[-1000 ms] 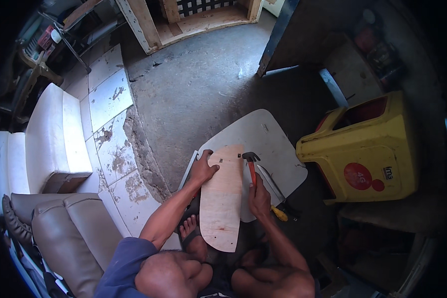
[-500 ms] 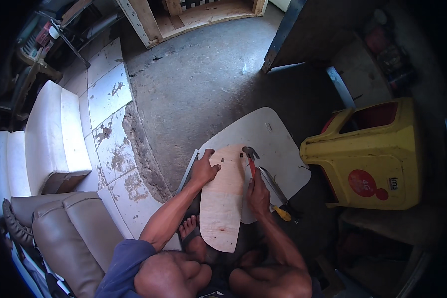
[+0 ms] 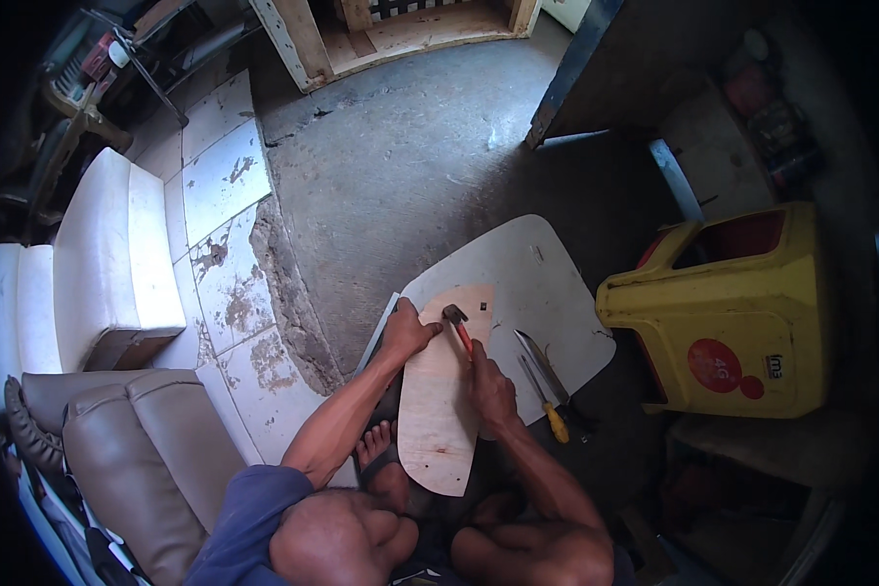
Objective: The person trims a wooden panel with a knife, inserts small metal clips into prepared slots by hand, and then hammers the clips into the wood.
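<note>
A curved piece of pale plywood (image 3: 438,415) lies slanted in front of me, its far part over a larger off-white board (image 3: 547,269). My left hand (image 3: 407,330) grips its upper left edge, thumb on top. My right hand (image 3: 493,391) is closed around the red handle of a hammer (image 3: 454,313). The hammer's head is at the upper left of the plywood, close to my left thumb; whether it touches the wood I cannot tell. A small dark square fitting (image 3: 483,306) shows near the top right edge. Beside my right hand lie a yellow-handled screwdriver (image 3: 557,424) and a long-bladed knife (image 3: 541,363).
A yellow plastic stool (image 3: 732,322) rests on its side at the right. Brown cushioned seating (image 3: 156,459) and a white padded seat (image 3: 117,264) stand at the left. A wooden frame (image 3: 400,49) is at the back, with a dark panel (image 3: 596,78) to its right.
The hammer and my right hand have moved left, from the plywood's upper right to its upper left. The screwdriver now shows more fully. My left hand keeps its grip.
</note>
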`<move>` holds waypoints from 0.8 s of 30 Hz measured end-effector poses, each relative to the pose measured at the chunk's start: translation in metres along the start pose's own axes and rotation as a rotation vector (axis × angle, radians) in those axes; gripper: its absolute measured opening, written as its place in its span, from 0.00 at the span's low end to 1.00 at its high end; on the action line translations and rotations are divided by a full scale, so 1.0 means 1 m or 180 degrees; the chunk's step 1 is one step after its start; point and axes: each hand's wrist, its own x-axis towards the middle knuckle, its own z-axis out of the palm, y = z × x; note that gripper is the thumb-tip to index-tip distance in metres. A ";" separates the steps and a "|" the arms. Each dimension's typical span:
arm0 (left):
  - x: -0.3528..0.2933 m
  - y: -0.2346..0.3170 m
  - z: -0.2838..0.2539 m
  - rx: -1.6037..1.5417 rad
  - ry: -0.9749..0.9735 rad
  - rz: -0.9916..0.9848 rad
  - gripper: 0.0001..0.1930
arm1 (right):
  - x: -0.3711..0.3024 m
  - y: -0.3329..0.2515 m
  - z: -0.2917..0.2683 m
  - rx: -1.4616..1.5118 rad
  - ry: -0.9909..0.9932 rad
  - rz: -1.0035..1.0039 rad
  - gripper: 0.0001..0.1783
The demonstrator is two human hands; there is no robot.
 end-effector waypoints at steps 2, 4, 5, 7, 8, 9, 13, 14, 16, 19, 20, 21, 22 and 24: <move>0.000 -0.002 0.001 0.0005 0.0078 0.0055 0.38 | 0.009 0.002 -0.004 -0.0323 -0.0467 0.0277 0.26; 0.000 0.000 0.001 0.0020 0.0042 0.0041 0.39 | 0.008 0.002 -0.003 0.0030 -0.0092 0.0158 0.26; -0.001 0.002 0.001 0.0027 0.0015 0.0033 0.39 | 0.007 0.003 -0.003 0.0205 0.0094 0.0107 0.26; 0.001 0.007 -0.002 0.0026 -0.0013 -0.0103 0.37 | 0.011 0.006 -0.003 -0.0110 -0.0309 0.0212 0.27; 0.002 0.010 -0.004 0.0024 -0.0024 -0.0164 0.37 | 0.013 0.008 -0.005 -0.0271 -0.0503 0.0263 0.27; -0.001 0.008 -0.001 -0.0004 -0.0004 -0.0086 0.36 | 0.012 0.009 -0.008 -0.0107 -0.0464 0.0284 0.27; -0.007 -0.003 -0.007 -0.0947 -0.0287 -0.0023 0.30 | 0.008 0.008 -0.027 0.0359 0.0182 0.0346 0.27; -0.010 -0.003 -0.012 -0.1404 -0.0474 -0.0086 0.29 | 0.006 0.012 -0.033 0.0412 0.0446 0.0375 0.26; -0.016 -0.009 -0.022 -0.2374 -0.0798 0.0001 0.26 | 0.005 0.032 -0.051 0.0059 0.0746 0.0634 0.26; -0.037 0.010 -0.048 -0.3236 -0.1077 0.0143 0.23 | 0.004 0.068 -0.084 -0.0641 0.0980 0.1082 0.27; -0.045 0.022 -0.059 -0.3424 -0.1137 0.0204 0.23 | 0.006 0.082 -0.091 -0.0767 0.1014 0.1197 0.27; -0.047 0.028 -0.064 -0.3517 -0.1129 0.0389 0.24 | 0.007 0.094 -0.096 -0.0890 0.1047 0.1313 0.27; -0.055 0.036 -0.073 -0.3490 -0.1096 0.0501 0.24 | 0.007 0.098 -0.099 -0.0919 0.0972 0.1380 0.26; -0.073 0.059 -0.088 -0.3454 -0.1074 0.0751 0.25 | 0.006 0.107 -0.108 -0.1010 0.0856 0.1534 0.26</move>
